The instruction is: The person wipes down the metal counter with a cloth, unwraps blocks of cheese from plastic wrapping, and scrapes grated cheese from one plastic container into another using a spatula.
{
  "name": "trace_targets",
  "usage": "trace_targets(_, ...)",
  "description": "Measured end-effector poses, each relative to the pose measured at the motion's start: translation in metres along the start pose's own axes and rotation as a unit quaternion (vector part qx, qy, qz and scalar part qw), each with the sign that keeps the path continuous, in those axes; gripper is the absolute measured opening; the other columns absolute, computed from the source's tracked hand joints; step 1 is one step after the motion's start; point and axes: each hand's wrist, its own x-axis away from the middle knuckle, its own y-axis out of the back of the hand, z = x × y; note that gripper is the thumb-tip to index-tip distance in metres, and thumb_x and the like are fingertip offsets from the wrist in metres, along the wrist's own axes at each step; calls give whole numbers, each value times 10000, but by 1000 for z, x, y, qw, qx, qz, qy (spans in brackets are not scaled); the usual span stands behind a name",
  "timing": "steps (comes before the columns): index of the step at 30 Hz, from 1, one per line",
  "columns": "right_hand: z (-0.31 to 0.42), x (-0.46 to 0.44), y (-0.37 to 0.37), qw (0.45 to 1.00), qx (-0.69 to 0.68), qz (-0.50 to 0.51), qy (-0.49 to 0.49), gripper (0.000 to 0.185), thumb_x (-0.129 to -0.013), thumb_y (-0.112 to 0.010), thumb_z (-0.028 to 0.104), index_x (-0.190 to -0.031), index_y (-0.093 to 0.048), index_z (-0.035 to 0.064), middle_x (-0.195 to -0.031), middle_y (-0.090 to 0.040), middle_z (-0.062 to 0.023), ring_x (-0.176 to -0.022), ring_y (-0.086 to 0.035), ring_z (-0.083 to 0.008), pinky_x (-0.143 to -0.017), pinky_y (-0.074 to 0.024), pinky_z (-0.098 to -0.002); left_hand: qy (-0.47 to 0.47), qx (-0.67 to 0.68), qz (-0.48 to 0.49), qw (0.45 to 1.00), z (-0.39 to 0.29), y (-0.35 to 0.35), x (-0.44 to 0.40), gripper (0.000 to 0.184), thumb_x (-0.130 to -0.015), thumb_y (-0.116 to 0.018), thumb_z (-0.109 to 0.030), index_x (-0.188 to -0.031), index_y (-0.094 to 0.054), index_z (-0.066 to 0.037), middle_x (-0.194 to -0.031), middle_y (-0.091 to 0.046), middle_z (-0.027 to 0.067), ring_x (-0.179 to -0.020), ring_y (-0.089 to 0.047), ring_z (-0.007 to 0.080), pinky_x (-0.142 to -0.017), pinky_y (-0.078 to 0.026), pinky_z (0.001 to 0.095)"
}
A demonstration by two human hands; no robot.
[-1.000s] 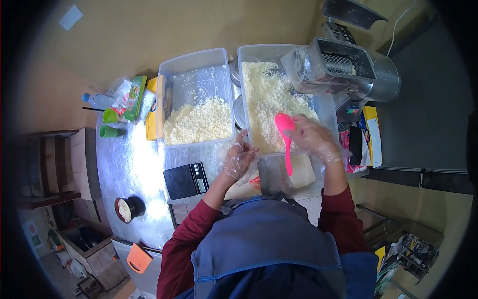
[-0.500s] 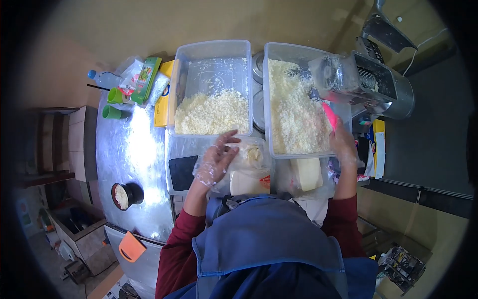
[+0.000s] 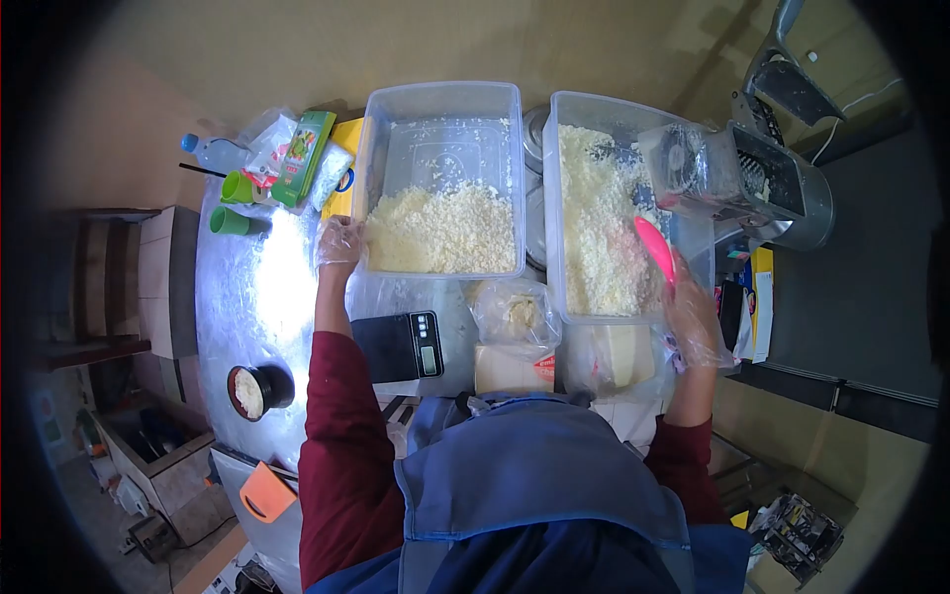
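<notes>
My right hand (image 3: 692, 315), in a clear plastic glove, is closed round a pink spatula (image 3: 654, 245) at the near right corner of the right clear plastic tub (image 3: 633, 319). Grated cheese (image 3: 599, 233) covers much of that tub's floor, and the spatula's blade is over it. At the near left side of the left plastic tub (image 3: 442, 272), my gloved left hand (image 3: 341, 243) has its fingers curled against the wall; the fingertips are partly hidden. More grated cheese (image 3: 460, 228) fills the near half of this tub.
A metal grater machine (image 3: 767, 173) overhangs the right tub. Nearest me lie a black kitchen scale (image 3: 396, 346), a bagged lump (image 3: 515, 315) and wrapped cheese blocks (image 3: 621, 354). On the left are green cups (image 3: 236, 221), a bottle (image 3: 216, 151) and a dark bowl (image 3: 255, 392).
My left hand has moved left from above the scale and bag to the left tub's side. The scale's display now shows. My right hand still holds the spatula, slightly nearer me.
</notes>
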Motion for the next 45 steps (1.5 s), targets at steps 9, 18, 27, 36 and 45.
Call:
trace_targets(9,-27,15,-16,998,29,-31,-44,519,-895,-476,135,-1393,-364,40,-947,-623,-285,-850,-615,-429,-774,-475,-502,123,460,37,879,-34,11,13,133,-737,-625,-129,-708,-503,-86,-710,-473,-14,-687,-451,97,-643,-377,242)
trace_targets(18,-39,8,-27,998,-6,-49,-29,479,-891,-495,150,-1352,-426,36,-865,-632,-274,-786,-620,-429,-723,-477,-514,63,484,-72,870,-116,61,45,134,-643,-578,-98,-680,-450,-87,-691,-433,-19,-653,-390,96,-627,-334,242)
trace_targets(27,-46,2,-26,998,-34,-50,-5,460,-893,-494,175,-1327,-449,31,-857,-640,-271,-796,-626,-425,-721,-479,-514,67,568,-157,805,-144,118,69,161,-706,-568,-89,-866,-560,-77,-815,-529,14,-780,-510,134,-773,-403,262)
trace_targets(36,-51,2,-13,997,-67,-39,-4,538,-878,-493,126,-1400,-376,75,-946,-629,-278,-857,-619,-427,-774,-474,-498,13,553,-201,809,-175,126,99,155,-726,-574,-57,-877,-555,-83,-868,-509,9,-837,-519,143,-783,-423,267)
trace_targets(45,-54,17,-10,979,-156,-94,87,583,-903,-468,97,-1453,-282,148,-1140,-601,-236,-998,-597,-416,-849,-478,-478,-7,567,-182,803,-205,132,102,154,-715,-595,-74,-859,-543,-82,-947,-478,19,-932,-497,160,-842,-405,290)
